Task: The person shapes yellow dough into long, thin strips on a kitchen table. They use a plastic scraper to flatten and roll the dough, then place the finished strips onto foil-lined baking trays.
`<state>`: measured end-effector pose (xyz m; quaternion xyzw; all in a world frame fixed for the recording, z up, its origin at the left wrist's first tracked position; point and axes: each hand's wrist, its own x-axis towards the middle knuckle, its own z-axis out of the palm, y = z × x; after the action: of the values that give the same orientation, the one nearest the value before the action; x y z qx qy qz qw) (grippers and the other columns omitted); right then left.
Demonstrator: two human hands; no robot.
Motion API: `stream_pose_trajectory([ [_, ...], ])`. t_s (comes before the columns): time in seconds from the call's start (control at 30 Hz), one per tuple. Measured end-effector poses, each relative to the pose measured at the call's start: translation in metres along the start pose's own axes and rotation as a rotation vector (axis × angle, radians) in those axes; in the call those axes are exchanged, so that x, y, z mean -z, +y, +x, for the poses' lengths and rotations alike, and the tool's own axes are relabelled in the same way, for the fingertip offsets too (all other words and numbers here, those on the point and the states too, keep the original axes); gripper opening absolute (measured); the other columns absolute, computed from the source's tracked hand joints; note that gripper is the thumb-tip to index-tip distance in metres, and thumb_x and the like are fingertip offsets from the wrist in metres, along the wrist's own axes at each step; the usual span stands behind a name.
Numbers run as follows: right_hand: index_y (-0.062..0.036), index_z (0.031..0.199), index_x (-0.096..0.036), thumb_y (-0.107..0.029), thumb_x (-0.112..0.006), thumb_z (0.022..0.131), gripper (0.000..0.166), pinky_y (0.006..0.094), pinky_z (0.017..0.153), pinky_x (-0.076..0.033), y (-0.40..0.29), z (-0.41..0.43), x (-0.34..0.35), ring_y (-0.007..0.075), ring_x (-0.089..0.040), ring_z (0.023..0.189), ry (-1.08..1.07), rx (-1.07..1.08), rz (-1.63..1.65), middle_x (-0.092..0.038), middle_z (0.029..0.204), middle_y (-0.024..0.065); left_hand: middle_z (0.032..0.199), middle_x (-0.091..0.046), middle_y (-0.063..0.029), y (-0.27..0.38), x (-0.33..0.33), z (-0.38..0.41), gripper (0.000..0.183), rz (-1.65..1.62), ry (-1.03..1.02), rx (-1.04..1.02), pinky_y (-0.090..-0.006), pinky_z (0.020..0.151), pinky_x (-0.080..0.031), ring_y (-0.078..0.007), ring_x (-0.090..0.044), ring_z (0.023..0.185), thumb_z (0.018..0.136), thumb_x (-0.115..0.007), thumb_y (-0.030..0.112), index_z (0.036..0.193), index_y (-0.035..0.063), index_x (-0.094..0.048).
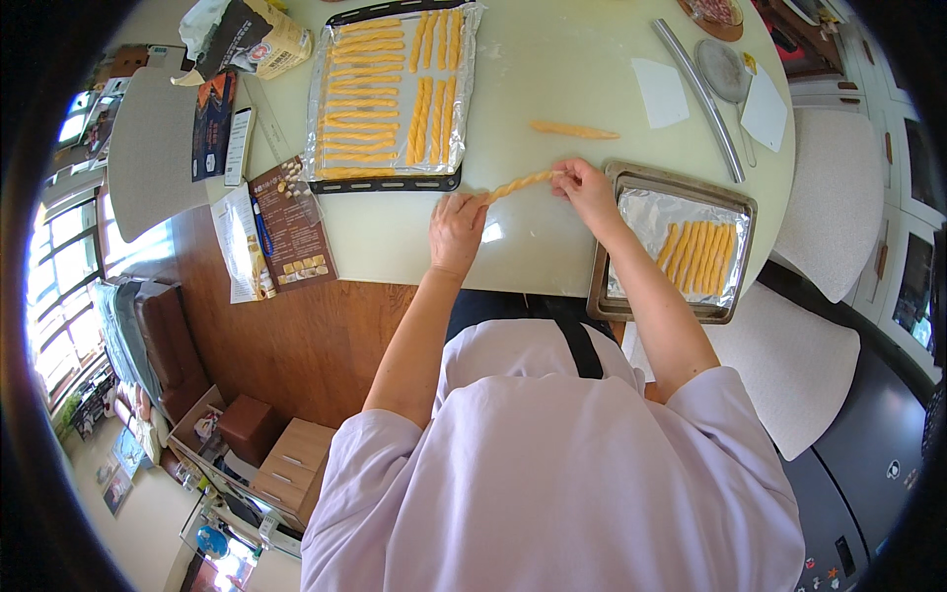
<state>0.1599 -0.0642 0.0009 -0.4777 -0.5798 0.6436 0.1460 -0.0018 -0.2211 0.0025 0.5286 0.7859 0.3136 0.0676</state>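
A twisted strip of yellow dough [520, 185] stretches between my two hands over the pale tabletop. My left hand [456, 226] pinches its near left end, and my right hand [581, 189] grips the far right end. Just beyond, a loose dough strip [573, 131] lies on the table. To the left, a black baking tray [385, 185] lined with foil carries rows of twisted dough sticks [362, 92]. By my right forearm, a smaller metal baking pan [601, 288], also foil-lined, bears several dough strips [699, 255] side by side.
At the right lie a metal rolling tube [699, 100], a fine-mesh strainer [723, 70] and two white scrapers [661, 92] [764, 109]. On the left are an opened flour bag [251, 41], a phone [238, 146], a clear ruler [266, 118], a printed booklet [292, 237] and a blue pen [261, 226]. Chairs [828, 192] flank the table.
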Motion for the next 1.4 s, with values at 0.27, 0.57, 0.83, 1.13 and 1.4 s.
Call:
stream_pose_trajectory([
  [0.27,-0.0052,0.086,-0.061,-0.01,-0.063,0.08,0.008,0.0354,0.065,-0.048,-0.007,0.004,0.003,0.0255,-0.06,0.074,0.15,0.381,-0.557,-0.058,0.08,0.0097,0.083,-0.058,-0.0032,-0.001,0.0,0.004,0.016,0.036,-0.016,-0.003,-0.0362,0.072,-0.046,-0.0239,-0.056,0.079,0.074,-0.067,0.01,0.09,0.0102,-0.067],
  [0.57,-0.0045,0.083,-0.06,-0.014,-0.063,0.079,0.01,0.0385,0.066,-0.048,-0.01,0.007,0.0,0.029,-0.059,0.075,0.168,0.294,-0.628,-0.059,0.081,0.0113,0.078,-0.054,-0.0011,0.003,0.0,0.007,0.018,0.124,-0.062,-0.043,-0.0345,0.068,-0.045,-0.021,-0.054,0.075,0.075,-0.067,0.01,0.092,0.013,-0.069],
  [0.83,-0.0033,0.083,-0.058,-0.017,-0.062,0.081,0.014,0.042,0.068,-0.047,-0.013,0.012,-0.003,0.0312,-0.059,0.078,0.178,0.203,-0.627,-0.061,0.08,0.0136,0.076,-0.053,-0.0012,0.002,-0.004,0.009,0.014,0.081,0.037,0.007,-0.0346,0.066,-0.045,-0.0209,-0.054,0.074,0.075,-0.067,0.01,0.088,0.014,-0.07],
  [1.13,-0.0027,0.086,-0.052,-0.01,-0.057,0.083,0.009,0.0431,0.068,-0.047,-0.026,0.013,-0.01,0.0324,-0.061,0.079,0.146,0.175,-0.789,-0.062,0.082,0.0143,0.076,-0.053,-0.0023,0.007,-0.011,0.004,0.013,0.077,0.055,0.124,-0.0352,0.068,-0.046,-0.0219,-0.055,0.075,0.077,-0.065,0.012,0.089,0.014,-0.07],
  [1.4,-0.0044,0.085,-0.051,-0.009,-0.052,0.084,0.005,0.0437,0.067,-0.047,-0.024,0.017,-0.009,0.0323,-0.061,0.078,0.103,0.159,-0.761,-0.063,0.079,0.0131,0.079,-0.055,-0.005,0.013,-0.004,0.007,0.012,0.032,-0.033,0.266,-0.0372,0.071,-0.048,-0.0246,-0.056,0.081,0.078,-0.064,0.014,0.089,0.0121,-0.069],
])
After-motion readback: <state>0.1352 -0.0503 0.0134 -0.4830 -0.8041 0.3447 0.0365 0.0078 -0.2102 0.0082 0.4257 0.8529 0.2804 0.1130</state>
